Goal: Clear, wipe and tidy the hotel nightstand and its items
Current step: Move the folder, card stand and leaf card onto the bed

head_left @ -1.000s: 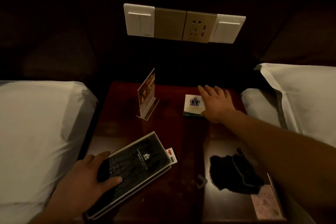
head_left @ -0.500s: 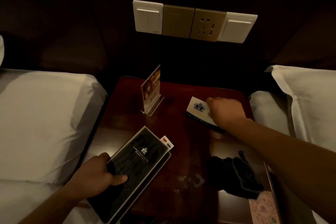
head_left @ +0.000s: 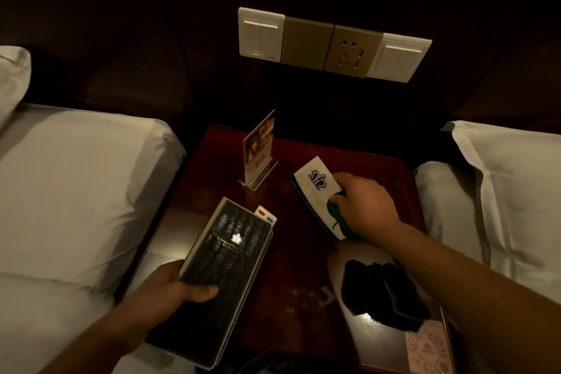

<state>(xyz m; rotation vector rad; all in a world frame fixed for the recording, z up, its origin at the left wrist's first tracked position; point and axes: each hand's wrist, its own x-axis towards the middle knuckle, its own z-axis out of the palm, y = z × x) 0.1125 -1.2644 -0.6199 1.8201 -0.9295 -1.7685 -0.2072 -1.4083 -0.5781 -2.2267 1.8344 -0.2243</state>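
While clearing is underway, wipe not started: left hand clamped on dark folder, right hand clamped on white card box, both lifted off worktop. Sign holder ahead between hands; black cloth just below right wrist, untouched.

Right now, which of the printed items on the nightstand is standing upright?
The sign holder at the back stands upright; the black folder and the white crown card are tilted in hands.
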